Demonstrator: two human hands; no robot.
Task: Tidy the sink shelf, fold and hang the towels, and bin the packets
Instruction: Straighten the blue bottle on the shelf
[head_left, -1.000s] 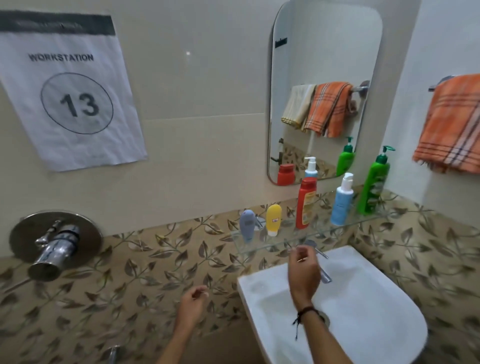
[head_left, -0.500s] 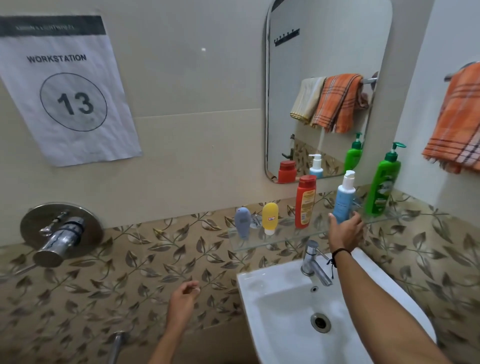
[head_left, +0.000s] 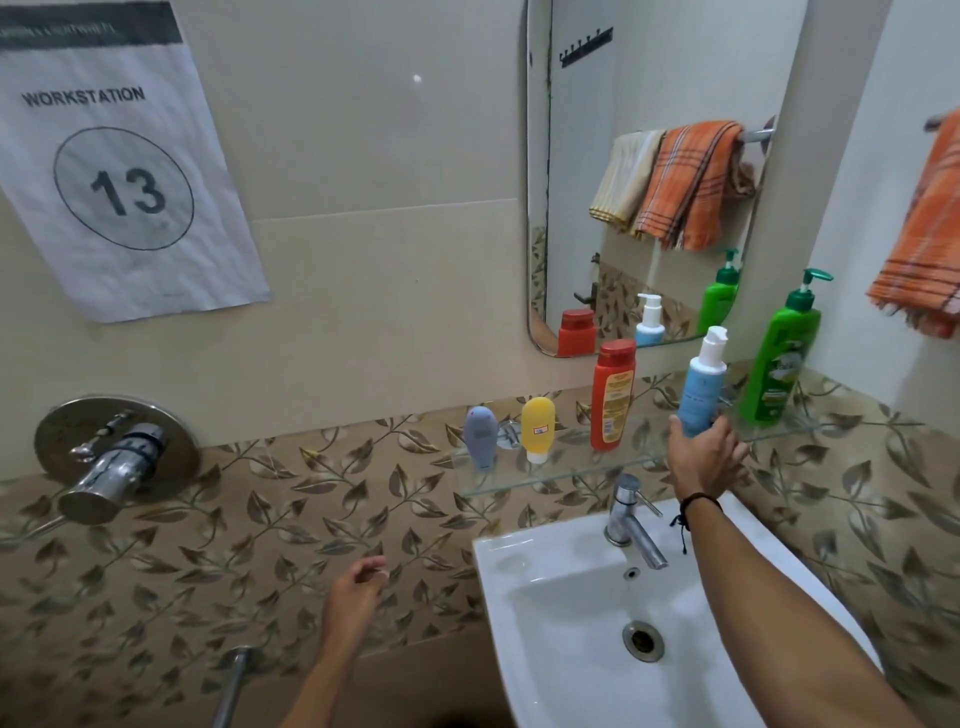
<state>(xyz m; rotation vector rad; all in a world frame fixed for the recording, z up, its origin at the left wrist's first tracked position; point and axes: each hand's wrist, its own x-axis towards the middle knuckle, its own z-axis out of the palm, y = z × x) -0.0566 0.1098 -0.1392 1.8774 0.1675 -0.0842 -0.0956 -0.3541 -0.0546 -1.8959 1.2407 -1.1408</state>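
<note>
Right hand (head_left: 706, 460) moved up from tap (head_left: 631, 514) to glass shelf (head_left: 545, 478), now gripping base of blue bottle (head_left: 701, 384), upright between red bottle (head_left: 613, 395) and green bottle (head_left: 776, 364); left hand (head_left: 356, 597) low, loosely curled, holding nothing.

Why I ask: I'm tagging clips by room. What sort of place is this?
Most likely a bathroom: a white washbasin with a tap, a mirror above a glass shelf of toiletry bottles, and a hanging orange towel.

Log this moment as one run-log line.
step: tidying shelf | right hand: grips blue bottle | left hand: loosely curled, holds nothing | orange towel: hanging
</note>
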